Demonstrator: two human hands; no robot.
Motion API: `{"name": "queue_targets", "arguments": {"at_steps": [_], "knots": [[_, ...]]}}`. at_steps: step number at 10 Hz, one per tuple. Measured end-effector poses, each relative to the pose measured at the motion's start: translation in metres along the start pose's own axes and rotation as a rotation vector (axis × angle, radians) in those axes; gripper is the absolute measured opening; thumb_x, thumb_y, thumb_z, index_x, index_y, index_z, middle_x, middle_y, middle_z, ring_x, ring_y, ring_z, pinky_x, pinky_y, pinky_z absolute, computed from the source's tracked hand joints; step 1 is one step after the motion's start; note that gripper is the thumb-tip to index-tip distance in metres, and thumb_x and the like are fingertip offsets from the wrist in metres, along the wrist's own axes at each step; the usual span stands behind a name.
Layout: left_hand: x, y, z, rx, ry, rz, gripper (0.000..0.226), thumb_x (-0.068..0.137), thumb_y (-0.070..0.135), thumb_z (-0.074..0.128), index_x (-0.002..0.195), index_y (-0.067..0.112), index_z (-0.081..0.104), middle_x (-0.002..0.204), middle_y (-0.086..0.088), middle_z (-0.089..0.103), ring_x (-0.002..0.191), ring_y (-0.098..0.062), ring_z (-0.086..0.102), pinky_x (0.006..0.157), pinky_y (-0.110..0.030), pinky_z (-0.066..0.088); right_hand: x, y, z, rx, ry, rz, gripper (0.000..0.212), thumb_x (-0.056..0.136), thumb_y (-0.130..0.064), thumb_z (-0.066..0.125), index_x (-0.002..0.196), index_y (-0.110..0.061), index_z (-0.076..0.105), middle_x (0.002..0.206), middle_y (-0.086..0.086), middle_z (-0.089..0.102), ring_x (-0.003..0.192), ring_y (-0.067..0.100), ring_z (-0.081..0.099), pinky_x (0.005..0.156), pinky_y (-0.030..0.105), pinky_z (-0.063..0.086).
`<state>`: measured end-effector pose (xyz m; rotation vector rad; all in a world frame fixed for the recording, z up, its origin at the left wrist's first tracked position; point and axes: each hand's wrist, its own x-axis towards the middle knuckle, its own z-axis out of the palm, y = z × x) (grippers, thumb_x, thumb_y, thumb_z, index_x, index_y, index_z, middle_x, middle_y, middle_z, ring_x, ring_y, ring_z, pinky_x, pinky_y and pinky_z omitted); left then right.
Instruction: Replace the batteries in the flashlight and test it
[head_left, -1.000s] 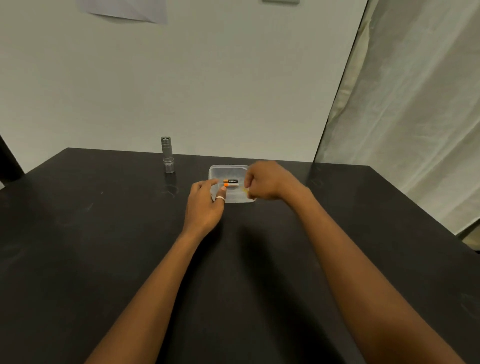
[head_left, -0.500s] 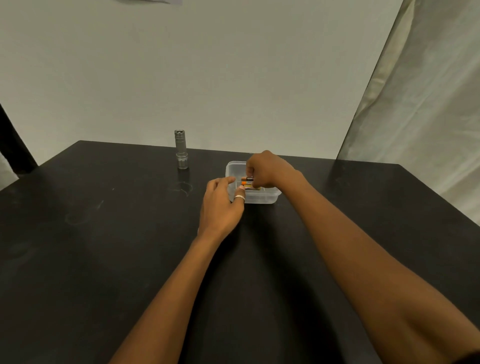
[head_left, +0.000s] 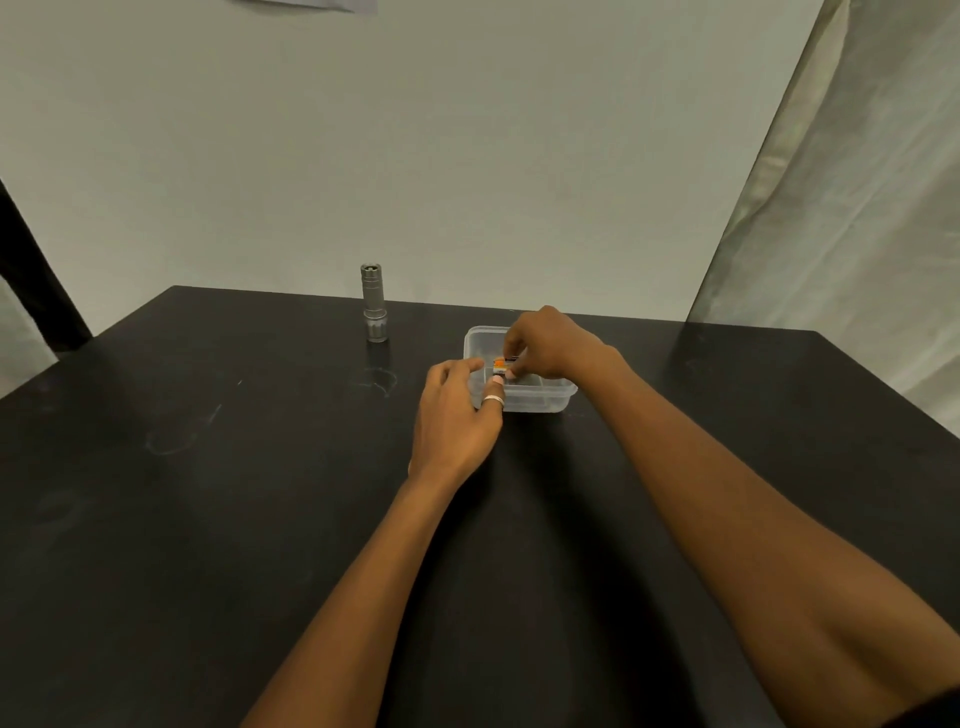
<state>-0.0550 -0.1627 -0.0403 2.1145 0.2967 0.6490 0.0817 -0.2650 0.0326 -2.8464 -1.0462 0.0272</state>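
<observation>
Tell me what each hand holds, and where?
The right hand pinches a battery by its right end; the left hand grips the container at its near left corner.

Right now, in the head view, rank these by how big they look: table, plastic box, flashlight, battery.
1. table
2. plastic box
3. flashlight
4. battery, partly hidden by the right hand, so its full size is unsure, yet clearly smallest.
</observation>
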Motion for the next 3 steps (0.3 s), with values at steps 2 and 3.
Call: {"name": "queue_targets", "arguments": {"at_steps": [2, 3], "knots": [[-0.002, 0.001, -0.002, 0.003, -0.019, 0.030, 0.052, 0.102, 0.045, 0.053, 0.148, 0.021, 0.046, 0.148, -0.005, 0.044, 0.133, -0.023, 0.048, 0.106, -0.042, 0.050, -0.022, 0.001, -0.007, 0.014, 0.174, -0.007, 0.027, 0.094, -0.033, 0.072, 0.107, -0.010, 0.078, 0.105, 0.008, 0.077, 0.089, 0.021, 0.070, 0.085, 0.035, 0.059], [-0.005, 0.003, -0.006, -0.008, -0.015, 0.027, 0.055, 0.101, 0.047, 0.053, 0.149, 0.022, 0.044, 0.149, -0.007, 0.043, 0.135, -0.025, 0.044, 0.108, -0.045, 0.048, -0.041, -0.001, -0.010, 0.020, 0.286, 0.008, 0.034, 0.099, -0.039, 0.063, 0.103, -0.008, 0.078, 0.095, 0.009, 0.077, 0.079, 0.020, 0.068, 0.072, 0.029, 0.052]]}}
